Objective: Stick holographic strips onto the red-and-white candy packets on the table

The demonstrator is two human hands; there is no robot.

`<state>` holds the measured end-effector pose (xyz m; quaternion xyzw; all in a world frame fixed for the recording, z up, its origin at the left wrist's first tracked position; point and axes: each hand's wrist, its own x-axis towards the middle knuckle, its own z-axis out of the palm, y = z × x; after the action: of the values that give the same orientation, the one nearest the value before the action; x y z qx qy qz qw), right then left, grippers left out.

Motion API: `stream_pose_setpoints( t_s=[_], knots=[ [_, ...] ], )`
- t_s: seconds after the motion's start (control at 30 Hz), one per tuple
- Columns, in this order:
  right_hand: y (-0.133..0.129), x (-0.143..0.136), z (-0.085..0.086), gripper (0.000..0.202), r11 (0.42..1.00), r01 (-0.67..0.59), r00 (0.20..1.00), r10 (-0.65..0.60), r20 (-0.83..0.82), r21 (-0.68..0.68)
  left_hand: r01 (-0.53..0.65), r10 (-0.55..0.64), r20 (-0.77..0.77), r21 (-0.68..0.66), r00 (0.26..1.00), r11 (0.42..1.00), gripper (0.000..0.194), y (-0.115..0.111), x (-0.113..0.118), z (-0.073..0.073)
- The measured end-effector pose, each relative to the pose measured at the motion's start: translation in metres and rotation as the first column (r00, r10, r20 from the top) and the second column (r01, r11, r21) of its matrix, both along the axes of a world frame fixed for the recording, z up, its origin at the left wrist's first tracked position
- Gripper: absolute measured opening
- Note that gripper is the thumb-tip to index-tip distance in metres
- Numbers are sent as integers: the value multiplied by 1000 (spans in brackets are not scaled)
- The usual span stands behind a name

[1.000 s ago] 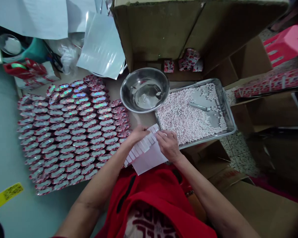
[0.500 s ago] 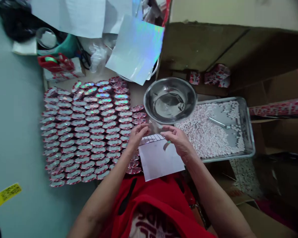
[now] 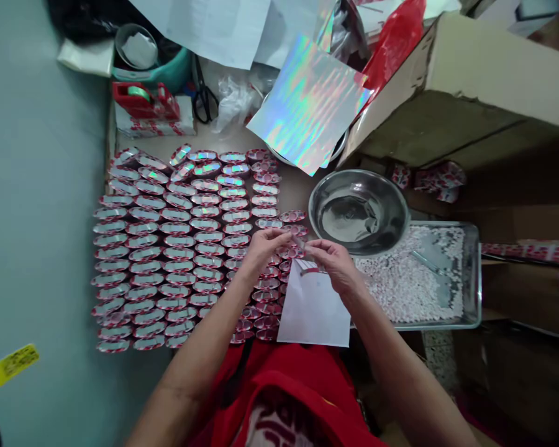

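My left hand (image 3: 266, 249) and my right hand (image 3: 333, 261) meet above the work surface, thumbs and fingertips pinched together. Between them is a small clear piece (image 3: 299, 241), seemingly plastic, whose exact kind is too small to tell. Beneath my right hand lies a white sheet (image 3: 314, 313) with a row of dark-lined strips along its top edge, partly covered by the fingers. To the left, red-and-white oval packs (image 3: 174, 241) stand in tight rows, and the nearest columns reach my left wrist. A steel bowl (image 3: 349, 214) sits just beyond my right hand.
A metal tray (image 3: 476, 273) of small pale pieces (image 3: 395, 279) holds tweezers (image 3: 426, 262). At the back are shiny holographic sheets (image 3: 307, 102), scissors (image 3: 205, 99) and a red tape dispenser (image 3: 146, 102). An open cardboard box (image 3: 494, 81) rises at right.
My fingertips have come closer together around the clear piece. A curled strip near my right fingers now lies lower against the sheet. The camera view has shifted, moving the scene rightward.
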<state>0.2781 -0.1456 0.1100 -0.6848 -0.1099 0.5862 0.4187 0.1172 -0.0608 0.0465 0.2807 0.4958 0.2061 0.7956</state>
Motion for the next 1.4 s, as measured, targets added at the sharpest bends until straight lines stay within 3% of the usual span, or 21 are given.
stream_pose_setpoints(
  t_s=[0.13,0.23,0.3,0.37,0.47,0.63,0.93,1.4],
  knots=[
    [20,-11,-20,45,1000,6,983,-4,186,-13,-40,45,-61,86,997,996,43,12,-12,-6],
    [55,-18,-42,38,999,-42,902,39,429,-3,-36,102,-217,287,971,957,32,30,-17,-14],
    [87,-22,-56,33,995,-94,822,93,562,-29,20,194,-409,463,892,886,24,51,-16,-21],
    [122,-25,-70,30,989,-119,752,150,642,-91,116,304,-575,580,759,807,19,76,-14,-29],
    [166,-25,-85,29,975,-121,686,219,694,-187,241,395,-699,625,596,742,15,113,-6,-39],
    [208,-15,-98,26,946,-146,605,316,730,-289,363,390,-765,605,513,709,14,151,8,-50],
    [231,-6,-103,24,892,-219,488,451,747,-395,413,380,-795,581,473,701,13,159,16,-61],
    [231,-10,-108,25,906,-182,515,419,747,-383,417,357,-792,578,496,702,12,160,14,-61]
  ],
)
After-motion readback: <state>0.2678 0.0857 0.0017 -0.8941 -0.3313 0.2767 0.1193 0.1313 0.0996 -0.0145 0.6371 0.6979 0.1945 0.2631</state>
